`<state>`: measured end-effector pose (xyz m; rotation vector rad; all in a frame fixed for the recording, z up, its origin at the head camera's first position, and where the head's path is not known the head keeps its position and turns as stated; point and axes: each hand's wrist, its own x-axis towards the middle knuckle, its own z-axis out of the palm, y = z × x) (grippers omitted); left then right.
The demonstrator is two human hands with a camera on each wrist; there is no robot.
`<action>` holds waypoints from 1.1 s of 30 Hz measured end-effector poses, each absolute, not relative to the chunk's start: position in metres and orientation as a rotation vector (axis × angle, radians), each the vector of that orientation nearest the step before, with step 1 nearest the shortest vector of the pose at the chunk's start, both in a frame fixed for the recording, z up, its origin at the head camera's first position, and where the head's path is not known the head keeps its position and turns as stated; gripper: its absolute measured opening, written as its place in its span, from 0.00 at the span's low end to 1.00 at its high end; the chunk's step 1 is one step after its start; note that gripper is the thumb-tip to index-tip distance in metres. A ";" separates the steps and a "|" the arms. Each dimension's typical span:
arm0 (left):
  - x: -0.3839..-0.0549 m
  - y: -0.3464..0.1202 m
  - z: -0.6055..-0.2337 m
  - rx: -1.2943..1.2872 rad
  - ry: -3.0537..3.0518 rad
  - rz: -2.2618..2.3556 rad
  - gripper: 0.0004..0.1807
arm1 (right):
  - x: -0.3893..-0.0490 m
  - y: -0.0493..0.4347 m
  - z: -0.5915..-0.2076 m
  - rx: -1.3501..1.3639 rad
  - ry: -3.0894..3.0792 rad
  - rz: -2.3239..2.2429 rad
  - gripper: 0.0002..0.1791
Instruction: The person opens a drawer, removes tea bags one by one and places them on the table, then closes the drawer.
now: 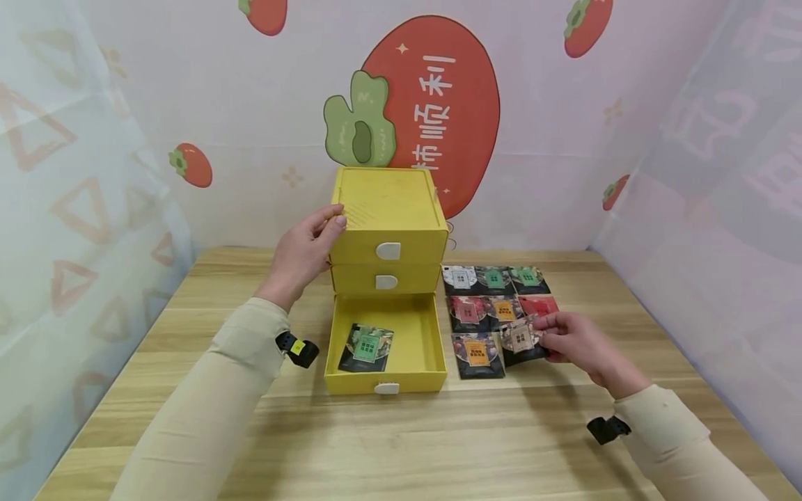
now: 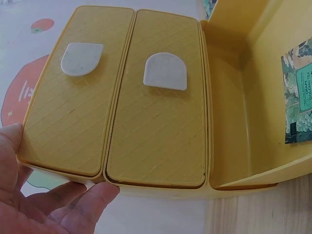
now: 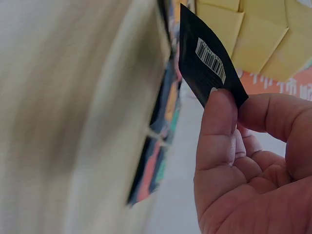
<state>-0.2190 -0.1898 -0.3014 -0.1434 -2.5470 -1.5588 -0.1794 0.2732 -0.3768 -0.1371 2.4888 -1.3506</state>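
Observation:
A yellow three-drawer box (image 1: 388,198) has its bottom drawer (image 1: 413,334) pulled out, with a green-labelled tea sachet (image 1: 366,346) marked grape oolong tea lying inside. My left hand (image 1: 303,254) holds the box's upper left corner; in the left wrist view its fingertips (image 2: 105,191) press against the side wall. With thumb and fingers, my right hand (image 1: 579,348) pinches a dark tea sachet (image 1: 521,339) with a pale label, tilted above the front of the sachet rows. The right wrist view shows this sachet's black back with a barcode (image 3: 211,59).
Right of the box, several tea sachets lie in rows on the wooden table (image 1: 388,445), among them an orange-labelled one (image 1: 478,355) in front and a white-labelled one (image 1: 460,278) at the back. A printed curtain (image 1: 263,104) hangs behind.

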 end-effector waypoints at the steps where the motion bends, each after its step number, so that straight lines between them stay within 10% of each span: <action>1: -0.219 -0.190 -0.301 -0.144 -2.548 -1.556 0.34 | -0.180 0.275 -0.379 -0.127 2.483 -1.347 0.20; 33: -0.220 -0.190 -0.301 -0.137 -2.556 -1.543 0.33 | -0.191 0.280 -0.402 -0.030 2.585 -1.021 0.19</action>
